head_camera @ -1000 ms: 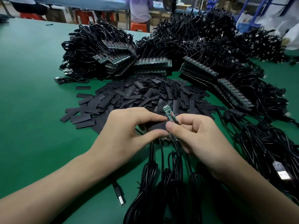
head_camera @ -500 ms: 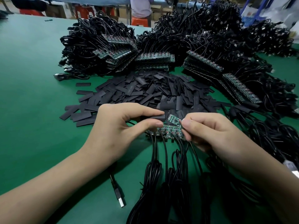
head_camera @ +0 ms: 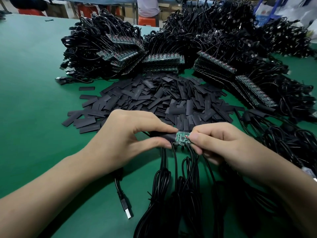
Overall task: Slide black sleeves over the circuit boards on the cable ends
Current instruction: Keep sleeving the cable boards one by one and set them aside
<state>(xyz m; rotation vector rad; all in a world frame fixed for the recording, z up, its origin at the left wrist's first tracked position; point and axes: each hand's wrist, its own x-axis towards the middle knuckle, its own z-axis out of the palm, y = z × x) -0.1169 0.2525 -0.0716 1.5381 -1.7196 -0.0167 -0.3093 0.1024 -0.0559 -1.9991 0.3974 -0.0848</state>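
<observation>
Sleeve (head_camera: 169,136), black and flat, is pinched between thumb and forefinger of the left grip (head_camera: 130,140), and its end touches the left end of a green board (head_camera: 182,136). The right grip (head_camera: 228,146) pinches the board's right end, where a red wire joins it. Both are held just above the green counter (head_camera: 34,100), at the near edge of a pile of loose sleeves (head_camera: 171,97). Black cables (head_camera: 171,177) trail from the hands toward the viewer. A USB plug (head_camera: 127,212) lies beside the left forearm. Cable heaps (head_camera: 223,40) with stacked boards (head_camera: 163,60) lie behind the pile.
</observation>
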